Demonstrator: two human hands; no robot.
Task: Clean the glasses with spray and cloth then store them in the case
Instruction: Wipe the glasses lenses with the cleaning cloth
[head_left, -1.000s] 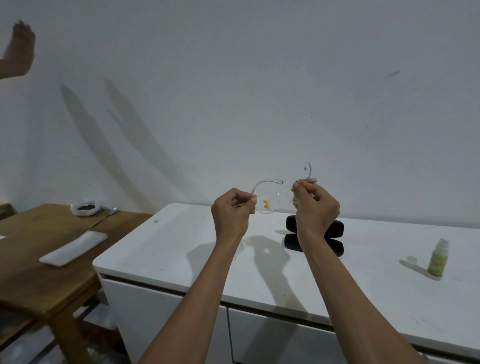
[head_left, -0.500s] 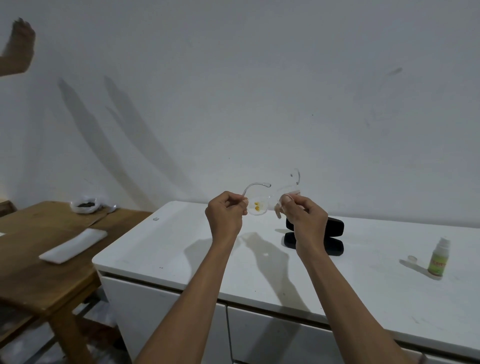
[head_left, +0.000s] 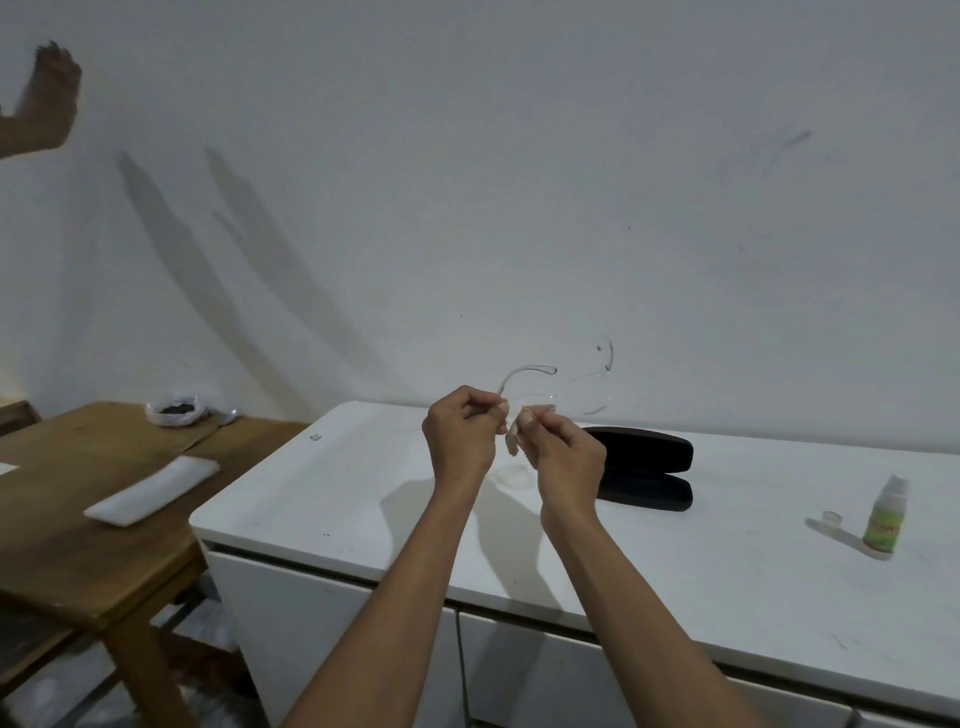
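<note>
Holding the glasses (head_left: 563, 397) up over the back edge of the white surface (head_left: 727, 561), both hands raised in front of the wall. Left hand (head_left: 460, 434): grip pressed together, pinching the frame where a clear arm curves up and away. Right hand (head_left: 563, 460): grip closed too, thumb and fingers pinching a small pale cloth (head_left: 514, 436) against the near lens. Far lens and second arm stick out free to the right, above the case (head_left: 644, 467).

Case lies open near the back edge, black, both halves showing. Spray bottle (head_left: 885, 514) stands toward the right edge, its small cap (head_left: 831, 518) just beside it, well apart from the hands.

Judgement: wiping step in hand, storing not yet done. Frame looks thin, clear, very light; likely springy at the arms and easy to twist or snap at the hinges. Lenses probably slick if wet with spray. Best hold is at the rim or bridge, cloth between fingers and lens, light pressure only. Fold the arms before lowering into the case.
</note>
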